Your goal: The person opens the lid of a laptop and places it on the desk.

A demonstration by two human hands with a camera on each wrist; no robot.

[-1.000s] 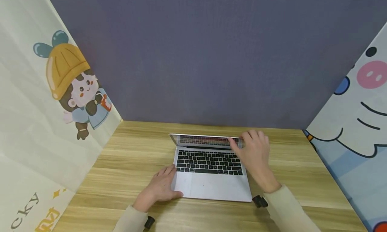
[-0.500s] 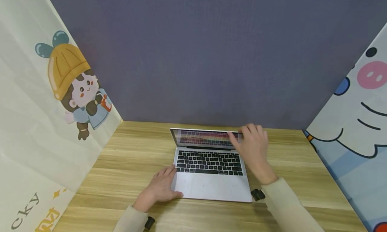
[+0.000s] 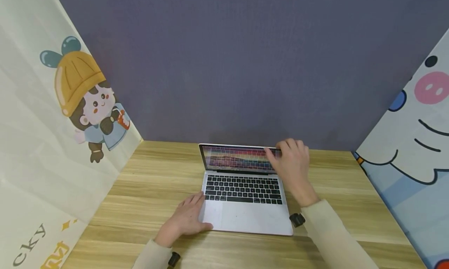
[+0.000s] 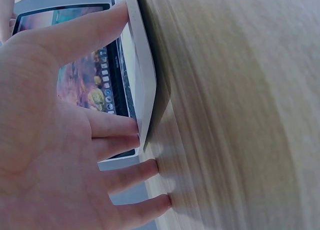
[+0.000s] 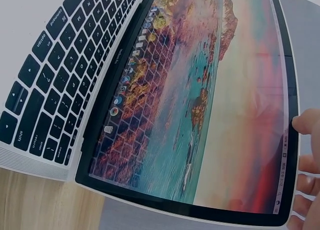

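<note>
A silver laptop (image 3: 245, 218) lies on the wooden table, its lid raised and its screen (image 5: 235, 89) lit with a colourful seaside picture. My left hand (image 3: 186, 217) rests at the base's front left corner. In the left wrist view its thumb and two fingers touch the laptop's edge, and the other fingertips reach the table. With my right hand (image 3: 292, 167) I pinch the top right edge of the lid. The right wrist view shows that thumb on the screen's black border, with the fingers behind the lid. The black keyboard (image 3: 243, 189) is uncovered.
Wooden tabletop (image 3: 151, 167) surrounds the laptop. Behind it stands a dark grey-blue panel (image 3: 224, 66), close to the lid. White panels with cartoon prints flank the table, a child in a yellow hat (image 3: 78, 78) left and a pink-nosed animal (image 3: 433, 87) right.
The lid has swung farther up and back, showing more of the screen. My right hand has moved up with it, still gripping its edge. The left hand has stayed in place.
</note>
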